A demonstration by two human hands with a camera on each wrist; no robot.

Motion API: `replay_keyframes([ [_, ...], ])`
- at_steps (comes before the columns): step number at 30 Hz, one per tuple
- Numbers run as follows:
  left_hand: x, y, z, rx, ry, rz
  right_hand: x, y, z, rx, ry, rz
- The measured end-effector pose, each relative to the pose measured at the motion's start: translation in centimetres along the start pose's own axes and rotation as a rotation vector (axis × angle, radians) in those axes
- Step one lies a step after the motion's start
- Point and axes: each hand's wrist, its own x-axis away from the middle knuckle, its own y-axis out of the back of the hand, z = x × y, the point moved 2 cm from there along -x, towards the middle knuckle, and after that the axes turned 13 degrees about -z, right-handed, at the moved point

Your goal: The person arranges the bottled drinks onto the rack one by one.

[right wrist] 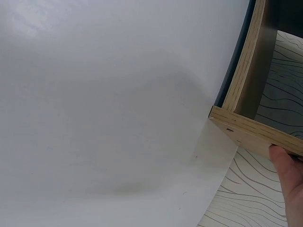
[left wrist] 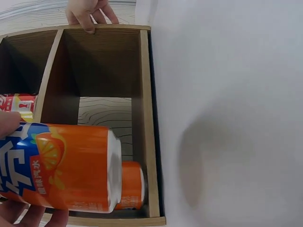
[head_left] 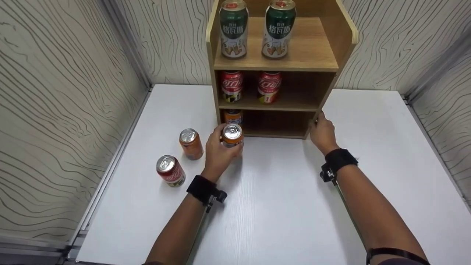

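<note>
My left hand (head_left: 220,151) grips an orange soda can (head_left: 232,135) just in front of the bottom compartment of a wooden shelf (head_left: 276,68). In the left wrist view this soda can (left wrist: 71,165) shows its orange-slice label and pale base. Behind it, another orange can (left wrist: 131,184) stands inside the bottom compartment at the left. My right hand (head_left: 323,134) holds the shelf's right side panel low down; the right wrist view shows the thumb (right wrist: 284,165) against that panel (right wrist: 255,137), the other fingers mostly hidden.
Left of my left hand, an orange can (head_left: 191,144) and a red cola can (head_left: 171,171) stand on the white table (head_left: 272,206). Two red cola cans (head_left: 269,87) fill part of the middle shelf. Two green-and-white cans (head_left: 279,29) stand on top. Patterned walls (head_left: 55,110) enclose the table.
</note>
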Motion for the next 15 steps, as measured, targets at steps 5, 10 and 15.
replay_keyframes([
  [5, -0.4, -0.3, -0.5, 0.013, -0.040, -0.008, 0.1, -0.1, -0.1, -0.005, 0.028, -0.014],
  [10, -0.8, -0.8, -1.1, 0.025, -0.046, -0.001, 0.1, -0.1, -0.1, -0.002, 0.033, -0.024],
  [15, -1.1, -1.7, -1.4, 0.065, -0.073, -0.004, 0.2, -0.1, 0.0, -0.013, 0.022, -0.019],
])
